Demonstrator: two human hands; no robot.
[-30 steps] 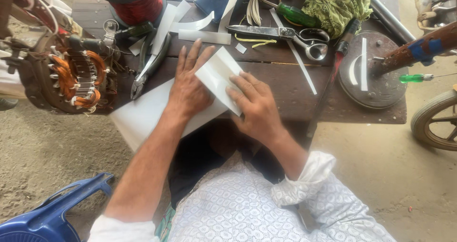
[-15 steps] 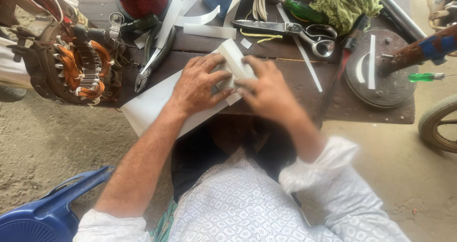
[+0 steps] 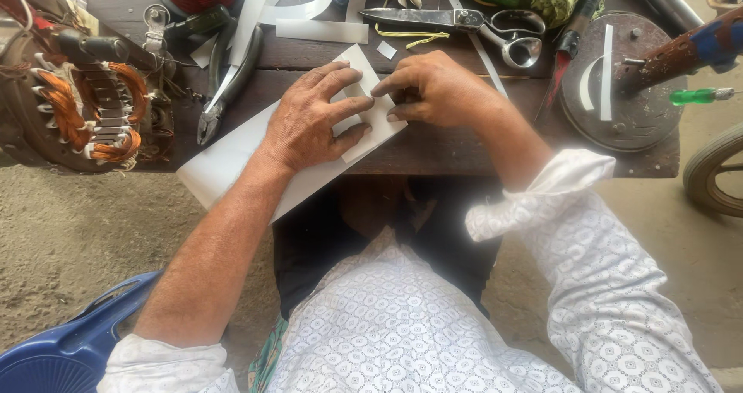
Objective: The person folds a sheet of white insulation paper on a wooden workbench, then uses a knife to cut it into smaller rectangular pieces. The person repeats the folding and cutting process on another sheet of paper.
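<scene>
A white sheet of stiff paper (image 3: 232, 157) lies across the near edge of a dark wooden bench (image 3: 464, 141), its far end folded over. My left hand (image 3: 309, 118) lies flat on the fold with fingers spread, pressing it down. My right hand (image 3: 433, 87) meets it from the right, fingertips pinching the folded edge of the sheet. Both hands touch the same sheet near its far corner.
Large scissors (image 3: 464, 22) lie just beyond my hands. Pliers (image 3: 228, 83) and white paper strips (image 3: 321, 29) are at the left, next to a motor stator with copper windings (image 3: 85, 107). A round metal disc (image 3: 619, 91), a green-handled screwdriver (image 3: 696, 96) and a blue plastic chair (image 3: 70, 346) are also around.
My hands slid up the sheet toward its far end and came together. The right hand went from lying flat to pinching the folded edge.
</scene>
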